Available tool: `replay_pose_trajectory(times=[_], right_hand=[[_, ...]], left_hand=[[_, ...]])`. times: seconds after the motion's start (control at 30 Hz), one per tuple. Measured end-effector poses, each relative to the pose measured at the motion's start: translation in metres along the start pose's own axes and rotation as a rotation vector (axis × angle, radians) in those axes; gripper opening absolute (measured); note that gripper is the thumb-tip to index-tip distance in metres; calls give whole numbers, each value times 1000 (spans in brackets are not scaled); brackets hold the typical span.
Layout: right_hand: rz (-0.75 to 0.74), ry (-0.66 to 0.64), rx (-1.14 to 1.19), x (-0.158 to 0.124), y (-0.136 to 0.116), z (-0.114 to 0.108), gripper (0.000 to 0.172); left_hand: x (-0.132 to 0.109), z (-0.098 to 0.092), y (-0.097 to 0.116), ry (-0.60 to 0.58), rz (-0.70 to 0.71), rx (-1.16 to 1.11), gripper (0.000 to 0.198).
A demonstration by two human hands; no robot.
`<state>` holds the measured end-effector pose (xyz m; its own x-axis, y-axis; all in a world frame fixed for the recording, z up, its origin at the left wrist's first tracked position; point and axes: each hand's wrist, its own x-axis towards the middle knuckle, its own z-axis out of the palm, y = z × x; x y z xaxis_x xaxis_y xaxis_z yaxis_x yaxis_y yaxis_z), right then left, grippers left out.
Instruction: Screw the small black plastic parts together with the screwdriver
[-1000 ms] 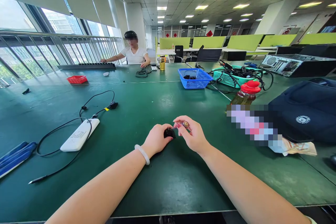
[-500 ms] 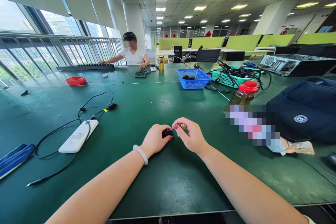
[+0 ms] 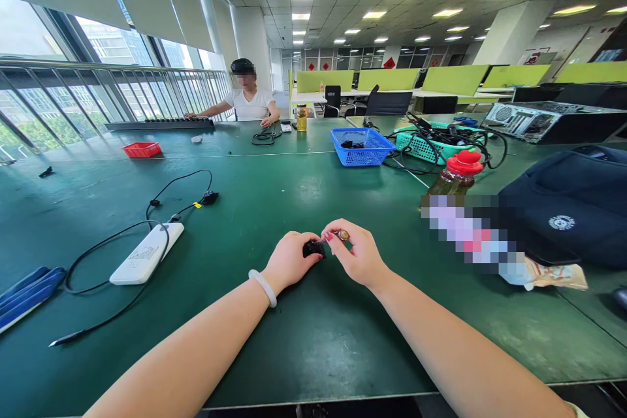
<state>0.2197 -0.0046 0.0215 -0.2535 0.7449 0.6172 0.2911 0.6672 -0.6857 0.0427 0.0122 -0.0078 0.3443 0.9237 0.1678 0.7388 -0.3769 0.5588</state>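
Just above the front middle of the green table [image 3: 255, 199], my left hand [image 3: 290, 260] is closed on a small black block-shaped part [image 3: 313, 248], pinched between thumb and fingers. A pale bangle [image 3: 263, 288] circles that wrist. My right hand [image 3: 356, 253] meets it from the right, thumb and forefinger pinched together at the black part's edge. Out of this pinch shows a small slim piece with a round gold-coloured end [image 3: 343, 235]; its exact kind is too small to tell. The fingers hide most of it.
Left lie a white power bank [image 3: 147, 255] with black cables and blue gloves [image 3: 29, 297]. Farther back are a red tray [image 3: 142, 150], a blue basket [image 3: 362, 147] and a green basket [image 3: 421, 147] of cables. A red-lidded bottle [image 3: 458, 173] and dark bag [image 3: 563, 202] stand right. A person [image 3: 252, 104] sits opposite.
Almost nothing differs. The black part in my left hand looks slightly turned, with a little more of its face showing; both hands keep their places.
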Motion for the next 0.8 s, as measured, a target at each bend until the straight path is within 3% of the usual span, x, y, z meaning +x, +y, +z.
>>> replay_pose_trajectory(times=[0.8], right_hand=[[-21, -7, -32, -1, 1, 0, 16]], left_hand=[[-1, 0, 1, 7, -21, 7, 24]])
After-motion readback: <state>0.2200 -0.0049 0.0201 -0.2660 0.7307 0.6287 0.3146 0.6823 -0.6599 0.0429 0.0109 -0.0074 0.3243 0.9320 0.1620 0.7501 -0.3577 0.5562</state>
